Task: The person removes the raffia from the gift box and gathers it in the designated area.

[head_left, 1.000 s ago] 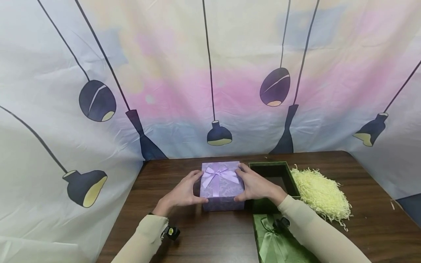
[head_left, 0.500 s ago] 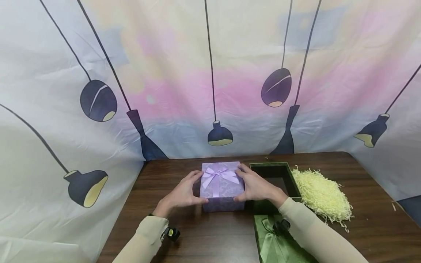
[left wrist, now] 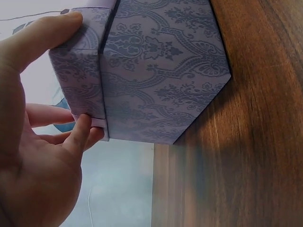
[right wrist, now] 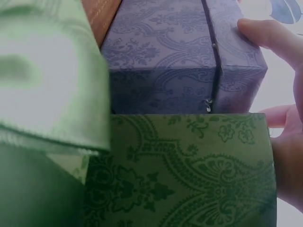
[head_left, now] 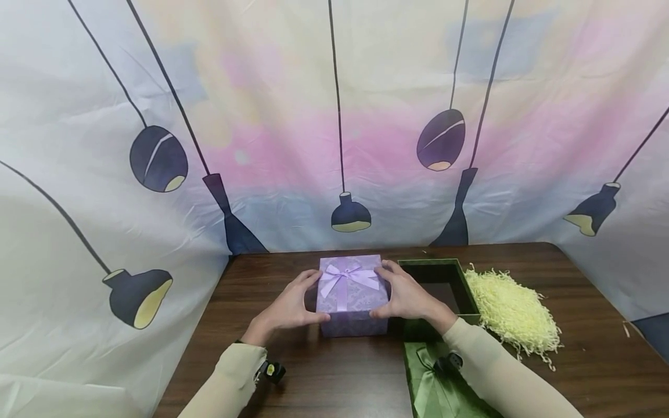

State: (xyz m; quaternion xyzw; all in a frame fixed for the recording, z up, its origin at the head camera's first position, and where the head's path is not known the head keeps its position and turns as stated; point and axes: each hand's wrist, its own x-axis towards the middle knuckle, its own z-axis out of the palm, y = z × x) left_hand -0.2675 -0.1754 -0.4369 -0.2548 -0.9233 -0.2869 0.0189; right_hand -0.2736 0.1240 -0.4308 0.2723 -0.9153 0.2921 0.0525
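A purple patterned gift box (head_left: 355,326) with a lilac ribbon bow (head_left: 345,277) on its lid (head_left: 360,299) stands on the table. My left hand (head_left: 290,306) grips the lid's left side, thumb at the front corner and fingers farther back. On the opposite side, my right hand (head_left: 410,297) holds the lid the same way. In the left wrist view a thin dark line runs between the lid and the box body (left wrist: 161,71). The right wrist view shows a narrow gap there too, with the thumb (right wrist: 272,38) pressing on the lid.
Close on the right stands a lidless green box (head_left: 420,330). In front of it lies a green lid (head_left: 470,397) with a green bow (head_left: 434,389), partly under my right forearm. Pale yellow shredded paper (head_left: 514,316) is heaped at the right. A printed curtain (head_left: 292,145) hangs behind the table (head_left: 334,377).
The purple lid has risen very slightly between my hands. Both hands keep their hold, and the view has shifted a little.
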